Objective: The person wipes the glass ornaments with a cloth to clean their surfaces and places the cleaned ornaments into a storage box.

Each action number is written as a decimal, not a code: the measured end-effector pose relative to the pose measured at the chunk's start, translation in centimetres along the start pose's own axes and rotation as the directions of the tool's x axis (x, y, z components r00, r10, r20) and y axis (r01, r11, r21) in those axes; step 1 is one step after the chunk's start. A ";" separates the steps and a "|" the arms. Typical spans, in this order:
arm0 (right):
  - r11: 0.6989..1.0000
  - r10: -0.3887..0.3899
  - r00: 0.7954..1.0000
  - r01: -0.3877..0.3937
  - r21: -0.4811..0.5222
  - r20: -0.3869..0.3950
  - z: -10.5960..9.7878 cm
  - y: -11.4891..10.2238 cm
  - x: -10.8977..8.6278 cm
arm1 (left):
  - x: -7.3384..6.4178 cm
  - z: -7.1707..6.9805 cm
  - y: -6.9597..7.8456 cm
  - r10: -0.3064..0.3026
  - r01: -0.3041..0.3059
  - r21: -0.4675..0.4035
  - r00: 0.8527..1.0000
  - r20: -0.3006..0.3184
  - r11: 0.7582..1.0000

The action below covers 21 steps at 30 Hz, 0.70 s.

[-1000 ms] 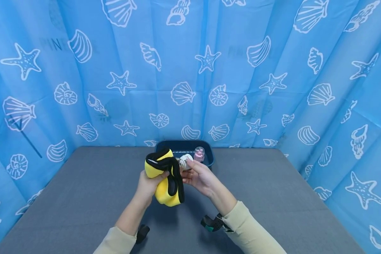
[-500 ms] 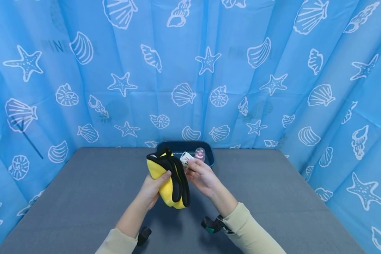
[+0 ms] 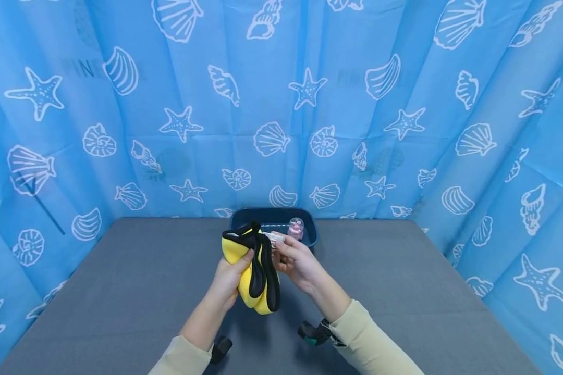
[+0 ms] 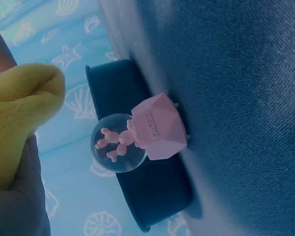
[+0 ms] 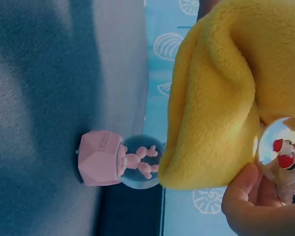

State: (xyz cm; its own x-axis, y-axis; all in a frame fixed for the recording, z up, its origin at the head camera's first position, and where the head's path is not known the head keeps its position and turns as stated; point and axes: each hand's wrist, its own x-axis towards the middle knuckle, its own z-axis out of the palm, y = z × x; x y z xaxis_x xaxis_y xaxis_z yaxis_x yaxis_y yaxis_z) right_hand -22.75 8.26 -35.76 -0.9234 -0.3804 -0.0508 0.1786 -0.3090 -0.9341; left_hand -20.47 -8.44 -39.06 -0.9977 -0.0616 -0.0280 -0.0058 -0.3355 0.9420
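My left hand [image 3: 229,278] grips a folded yellow cloth [image 3: 252,276] with black edging, plush in the wrist views. Just right of it, my right hand [image 3: 302,263] holds a small snow globe [image 3: 275,237] by its whitish base. In the right wrist view, that snow globe [image 5: 284,152] shows a clear dome with a figure in a red hat inside. The cloth lies up against the dome, and part of the globe is cut off by the frame edge. A second snow globe [image 4: 160,129], with a pink faceted base and a pink figure, stands on the table beyond both hands.
A dark blue tray [image 3: 311,229] sits at the back of the grey table [image 3: 380,291], behind the pink snow globe. A blue curtain [image 3: 281,114] with white shell prints hangs behind and along the sides. Black wrist straps [image 3: 314,332] are on both forearms.
My right hand has turned the held snow globe, so its white base shows less. The cloth has folded closer and shifted slightly right against it. The pink globe stays put.
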 end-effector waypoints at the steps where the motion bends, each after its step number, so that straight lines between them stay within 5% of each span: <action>1: 1.000 -0.002 1.000 0.001 0.009 0.021 -0.1 0.0 0.0 | 0.0 0.0 0.0 -0.002 0.002 -0.002 1.000 -0.009 1.000; 6: 0.997 0.019 0.996 -0.026 0.075 0.083 -1.0 -0.4 -0.2 | 0.2 -0.3 0.7 -0.001 -0.003 -0.086 0.999 -0.050 0.996; 9: 0.995 0.064 0.998 -0.065 0.074 0.021 -1.0 -0.6 -0.3 | 0.2 -0.5 1.4 0.029 -0.037 -0.117 0.998 -0.062 0.992; 14: 0.996 0.087 0.995 -0.086 0.019 -0.041 -0.6 -0.8 -0.5 | 0.1 0.0 1.7 0.098 -0.098 0.014 0.994 -0.038 0.995; 21: 0.999 0.031 0.980 -0.022 -0.049 0.196 -0.4 -0.9 -0.7 | 0.0 0.8 1.3 0.129 -0.138 0.138 0.989 0.072 0.981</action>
State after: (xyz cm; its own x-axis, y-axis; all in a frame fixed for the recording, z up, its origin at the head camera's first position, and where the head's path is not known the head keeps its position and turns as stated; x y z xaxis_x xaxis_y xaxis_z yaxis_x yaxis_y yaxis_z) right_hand -22.45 9.16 -35.03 -0.8329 -0.5533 -0.0092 0.1816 -0.2576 -0.9490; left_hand -20.56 -8.12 -37.55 -0.9923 -0.0367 0.1182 0.1230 -0.1912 0.9738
